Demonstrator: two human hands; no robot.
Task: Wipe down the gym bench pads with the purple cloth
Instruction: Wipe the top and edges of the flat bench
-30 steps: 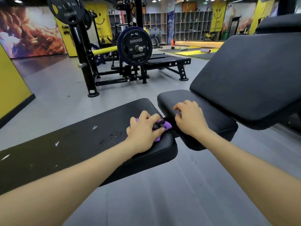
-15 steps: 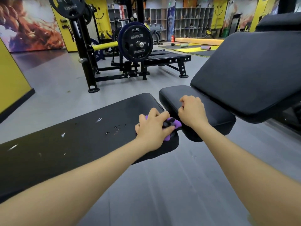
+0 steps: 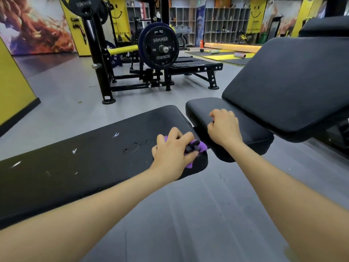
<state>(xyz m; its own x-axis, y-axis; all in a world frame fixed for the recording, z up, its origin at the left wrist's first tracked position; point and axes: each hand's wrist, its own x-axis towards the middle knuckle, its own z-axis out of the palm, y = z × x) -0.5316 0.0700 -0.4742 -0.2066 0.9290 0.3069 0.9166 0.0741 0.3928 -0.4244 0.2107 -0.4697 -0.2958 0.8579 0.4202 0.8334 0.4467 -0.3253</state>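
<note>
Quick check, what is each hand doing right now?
Left hand: grips the purple cloth against the flat bench pad.
Right hand: fingers curled, resting on the seat pad, holding nothing.

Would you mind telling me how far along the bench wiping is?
Nothing looks finished. In hand: the left hand presses the purple cloth on the long pad's near end, while the right hand rests on the seat pad. Left: white flecks and wet spots on the long pad; the raised back pad looks untouched.

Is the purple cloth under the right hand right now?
No, the purple cloth sits under the left hand on the long flat pad; the right hand rests on the seat pad.
</note>
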